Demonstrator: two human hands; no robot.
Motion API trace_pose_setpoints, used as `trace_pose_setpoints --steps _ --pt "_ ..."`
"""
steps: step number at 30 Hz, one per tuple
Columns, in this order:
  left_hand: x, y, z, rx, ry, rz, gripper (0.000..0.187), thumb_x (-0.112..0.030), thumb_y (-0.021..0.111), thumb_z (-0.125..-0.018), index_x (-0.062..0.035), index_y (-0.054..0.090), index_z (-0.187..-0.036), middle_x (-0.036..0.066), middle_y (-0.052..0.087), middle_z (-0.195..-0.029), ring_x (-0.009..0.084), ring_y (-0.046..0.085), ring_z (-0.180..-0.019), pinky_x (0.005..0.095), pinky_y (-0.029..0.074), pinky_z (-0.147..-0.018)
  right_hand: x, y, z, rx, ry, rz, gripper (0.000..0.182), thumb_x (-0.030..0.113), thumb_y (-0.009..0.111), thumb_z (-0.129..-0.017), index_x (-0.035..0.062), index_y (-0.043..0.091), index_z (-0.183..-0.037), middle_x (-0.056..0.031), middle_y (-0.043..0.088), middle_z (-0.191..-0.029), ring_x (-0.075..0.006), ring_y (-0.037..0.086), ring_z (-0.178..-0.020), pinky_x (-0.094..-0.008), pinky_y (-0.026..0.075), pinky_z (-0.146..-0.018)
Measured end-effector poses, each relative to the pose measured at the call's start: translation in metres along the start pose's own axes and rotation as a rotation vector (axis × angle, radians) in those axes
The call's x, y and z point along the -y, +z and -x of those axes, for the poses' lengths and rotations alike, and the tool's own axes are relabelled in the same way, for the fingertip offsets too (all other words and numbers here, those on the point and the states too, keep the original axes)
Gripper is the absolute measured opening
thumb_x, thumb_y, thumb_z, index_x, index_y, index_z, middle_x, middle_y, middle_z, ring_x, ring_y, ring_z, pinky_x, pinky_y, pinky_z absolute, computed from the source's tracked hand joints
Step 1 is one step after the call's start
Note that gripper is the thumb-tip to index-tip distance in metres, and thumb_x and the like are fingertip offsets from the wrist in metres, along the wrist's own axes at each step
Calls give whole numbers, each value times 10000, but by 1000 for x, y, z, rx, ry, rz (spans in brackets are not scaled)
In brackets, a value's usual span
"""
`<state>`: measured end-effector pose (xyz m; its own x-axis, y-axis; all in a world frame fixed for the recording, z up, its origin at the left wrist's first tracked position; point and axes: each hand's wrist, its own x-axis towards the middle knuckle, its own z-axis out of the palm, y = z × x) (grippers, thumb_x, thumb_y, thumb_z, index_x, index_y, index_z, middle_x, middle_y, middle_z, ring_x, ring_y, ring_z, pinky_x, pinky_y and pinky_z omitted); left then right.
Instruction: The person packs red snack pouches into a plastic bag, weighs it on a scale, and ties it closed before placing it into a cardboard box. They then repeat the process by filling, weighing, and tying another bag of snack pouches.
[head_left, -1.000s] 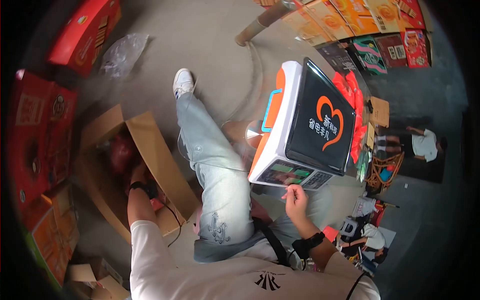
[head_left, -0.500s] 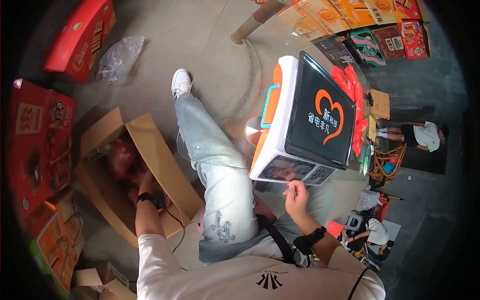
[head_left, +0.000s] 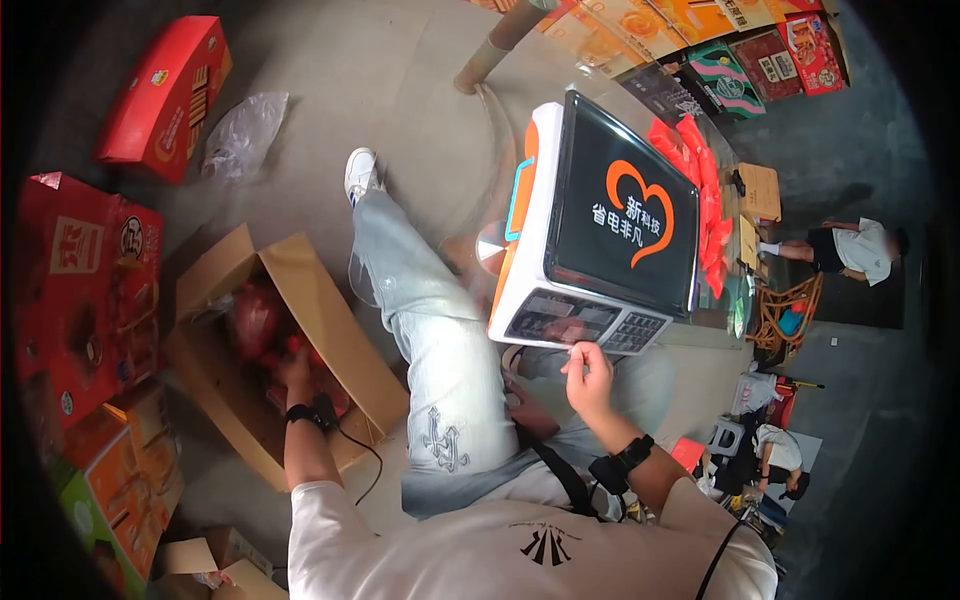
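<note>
My left hand [head_left: 294, 370] is down inside an open cardboard box [head_left: 345, 345], against red plastic-wrapped items [head_left: 256, 322]. Shadow and the red plastic hide its fingers, so their grip does not show. My right hand [head_left: 588, 378] is curled closed at the keypad edge of a white and orange digital scale [head_left: 540, 235], with nothing visible in it. The scale has a black tray [head_left: 625, 200] with an orange heart and white lettering; nothing lies on it. Red plastic packets [head_left: 705, 200] lie just beyond the scale.
Red gift cartons [head_left: 85, 290] and an orange carton [head_left: 130, 490] stand at the left. A clear plastic bag [head_left: 245, 135] lies on the floor near a red box [head_left: 165, 100]. A pole [head_left: 495, 55] rises beyond my leg. Two people [head_left: 865, 250] are in the background.
The view has shifted slightly, so the scale sits further left in it. My left hand shows a little more inside the box. My right hand stays curled by the scale.
</note>
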<state>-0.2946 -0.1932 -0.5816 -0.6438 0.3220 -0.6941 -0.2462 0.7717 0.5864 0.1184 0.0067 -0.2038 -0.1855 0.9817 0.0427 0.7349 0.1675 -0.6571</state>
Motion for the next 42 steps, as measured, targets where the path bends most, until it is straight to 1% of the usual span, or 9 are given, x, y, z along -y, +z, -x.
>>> trace_pose_setpoints --steps 6,10,15,18,22,29,36,39,42 --pt "15 -19 25 -266 159 -219 432 -422 749 -694 -12 694 -815 265 583 -1087 328 557 -1043 423 444 -896 -11 -5 8 52 -14 -114 48 40 549 -887 -1 562 -866 -72 589 -724 -134 609 -608 -264 465 -560" --pt "-87 -71 148 -391 366 -184 475 -396 795 -667 17 672 -865 251 409 -1269 344 454 -1161 417 369 -994 -6 -15 27 149 -97 -240 29 40 570 -872 15 584 -866 -58 624 -756 -128 604 -635 -247 474 -595" --pt "-190 -141 279 -8 517 -71 422 -258 770 -699 29 635 -978 165 382 -1252 292 431 -1164 368 354 -997 14 -26 30 481 -113 -451 148 106 660 -841 40 612 -964 -26 637 -825 -77 579 -694 -223 473 -621" --pt "-267 -130 364 489 811 40 498 -208 770 -674 34 595 -1073 151 373 -1290 279 370 -1238 359 321 -1022 45 -36 18 770 -270 -576 707 297 733 -785 58 367 -1340 -122 473 -1283 -169 511 -1120 -327 439 -885" --pt "-334 -49 429 890 1097 -192 576 -217 804 -694 39 568 -1153 172 363 -1375 297 321 -1305 381 271 -1064 88 -54 18 780 -360 -910 1203 564 774 -652 76 40 -1471 -190 177 -1483 -307 312 -1336 -426 331 -1050" --pt "-349 72 500 809 1345 -29 611 -243 608 -888 -38 306 -1378 259 419 -1337 396 244 -1365 454 267 -1093 11 -104 27 473 212 -1496 1014 522 727 -713 67 187 -1441 -141 365 -1395 -301 404 -1268 -436 378 -1039" --pt "-331 21 434 926 872 437 344 -227 533 -943 5 509 -1196 124 642 -1047 193 625 -963 319 490 -854 -42 -156 19 417 106 -2177 1031 375 819 -643 183 216 -1457 -127 217 -1492 -381 354 -1263 -457 477 -841" --pt "-273 -25 322 8 588 628 166 -186 520 -937 -52 594 -1002 22 608 -833 86 532 -647 247 459 -620 -74 -187 -1 296 6 -2250 954 374 799 -655 167 286 -1433 -113 274 -1472 -364 319 -1291 -487 467 -865" --pt "-151 -57 177 -31 131 645 203 -247 570 -903 -80 555 -1016 35 597 -818 102 524 -593 234 424 -485 -105 -212 -29 127 -23 -2102 909 362 793 -662 171 326 -1419 -92 308 -1457 -357 299 -1318 -482 458 -890"
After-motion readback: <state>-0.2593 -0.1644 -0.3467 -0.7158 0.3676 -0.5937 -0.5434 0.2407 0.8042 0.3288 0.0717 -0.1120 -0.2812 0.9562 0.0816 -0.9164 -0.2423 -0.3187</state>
